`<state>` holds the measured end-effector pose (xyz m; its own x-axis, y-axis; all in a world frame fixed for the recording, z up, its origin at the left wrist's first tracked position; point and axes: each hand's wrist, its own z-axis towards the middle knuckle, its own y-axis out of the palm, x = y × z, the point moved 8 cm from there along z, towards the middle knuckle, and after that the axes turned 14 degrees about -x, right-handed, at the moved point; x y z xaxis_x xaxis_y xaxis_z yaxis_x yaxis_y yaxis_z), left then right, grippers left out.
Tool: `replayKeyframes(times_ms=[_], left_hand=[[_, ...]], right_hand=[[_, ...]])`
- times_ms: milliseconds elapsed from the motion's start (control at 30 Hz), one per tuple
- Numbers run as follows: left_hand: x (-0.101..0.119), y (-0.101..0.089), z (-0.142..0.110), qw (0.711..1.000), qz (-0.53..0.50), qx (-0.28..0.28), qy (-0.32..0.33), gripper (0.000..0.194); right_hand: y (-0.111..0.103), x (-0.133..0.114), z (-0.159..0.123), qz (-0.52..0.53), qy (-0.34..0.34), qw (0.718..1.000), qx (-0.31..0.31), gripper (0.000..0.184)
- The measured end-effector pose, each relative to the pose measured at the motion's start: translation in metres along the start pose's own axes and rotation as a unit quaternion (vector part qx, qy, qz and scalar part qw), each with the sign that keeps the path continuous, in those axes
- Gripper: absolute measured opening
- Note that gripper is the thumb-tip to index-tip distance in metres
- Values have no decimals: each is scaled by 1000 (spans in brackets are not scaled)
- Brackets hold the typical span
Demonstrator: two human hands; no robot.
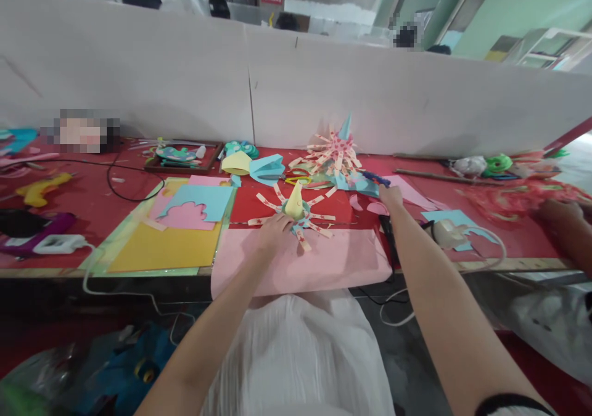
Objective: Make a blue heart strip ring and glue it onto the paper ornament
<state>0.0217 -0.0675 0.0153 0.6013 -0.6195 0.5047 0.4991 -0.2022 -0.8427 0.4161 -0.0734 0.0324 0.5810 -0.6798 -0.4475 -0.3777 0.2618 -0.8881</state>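
Observation:
In front of me a paper craft [296,205] with a pale yellow cone stands on red and pink sheets, its star-printed strips spread outward. My left hand [276,226] is closed at the near left side of its cone base; the fingertips are partly hidden. Farther right, my right hand [391,197] reaches forward and grips a dark blue tool [374,179], whose exact kind is too small to make out. Just behind that lies a similar paper craft [335,151] with a blue cone and star-printed strips. Pink paper [300,265] hangs over the front edge below my left hand.
Left are yellow paper [169,246], cut blue paper [203,200], a yellow glue gun [44,189] and a tray [185,157] of supplies. On the right, a white plug [446,233] trails a cord, and another person's hand [562,212] touches red netting [509,197]. A white partition [185,77] stands behind.

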Motion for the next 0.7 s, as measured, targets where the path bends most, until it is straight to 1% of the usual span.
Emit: replayKeyframes(times_ms=[100, 200, 267, 333, 533, 600, 700], left_hand=[[1, -1, -1, 1000, -1, -1, -6, 21], [5, 0, -1, 1000, 5, -18, 18, 20], [5, -1, -1, 1000, -2, -17, 21, 19], [4, -4, -2, 1000, -11, -4, 16, 19], [5, -4, -1, 1000, -4, 3, 28, 18], [4, -4, -1, 1000, -2, 5, 22, 17], [3, -6, -1, 1000, -7, 7, 14, 16]], right_hand=[[-2, -4, -11, 24, 14, 1000, -10, 47], [0, -16, -25, 33, -6, 999, -16, 44], [2, -27, -35, 32, -27, 999, -15, 42], [5, -37, -44, 25, -51, 998, -22, 40], [13, -59, -75, -9, -109, 991, -83, 36], [14, -65, -89, -11, -142, 987, -81, 36], [18, -75, -107, -13, -189, 980, -57, 35]])
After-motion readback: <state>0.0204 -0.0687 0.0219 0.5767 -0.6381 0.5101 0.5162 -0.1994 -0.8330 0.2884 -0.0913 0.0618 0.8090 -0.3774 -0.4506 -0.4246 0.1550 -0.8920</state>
